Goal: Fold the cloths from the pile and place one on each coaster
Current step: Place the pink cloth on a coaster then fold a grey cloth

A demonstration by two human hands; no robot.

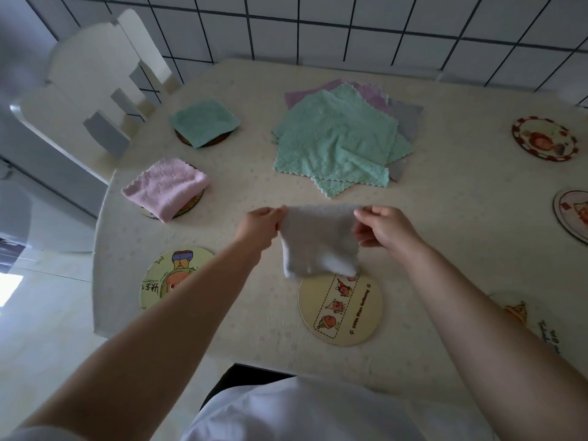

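A grey cloth [318, 241] hangs folded between my hands above the table. My left hand [261, 224] pinches its upper left corner and my right hand [385, 229] pinches its upper right corner. Its lower edge overlaps the top of a bare round coaster [340, 310] near me. The pile [337, 138] of green, purple and grey cloths lies spread in the middle of the table. A folded green cloth [203, 122] covers a dark coaster [216, 142] at the far left. A folded pink cloth [167, 187] sits on another coaster [191, 205].
Bare cartoon coasters lie at near left [168, 275], far right [544, 138], right edge [572, 214] and near right [525, 316]. A white chair [95, 84] stands at the table's far left corner. A tiled wall runs behind the table [445, 249].
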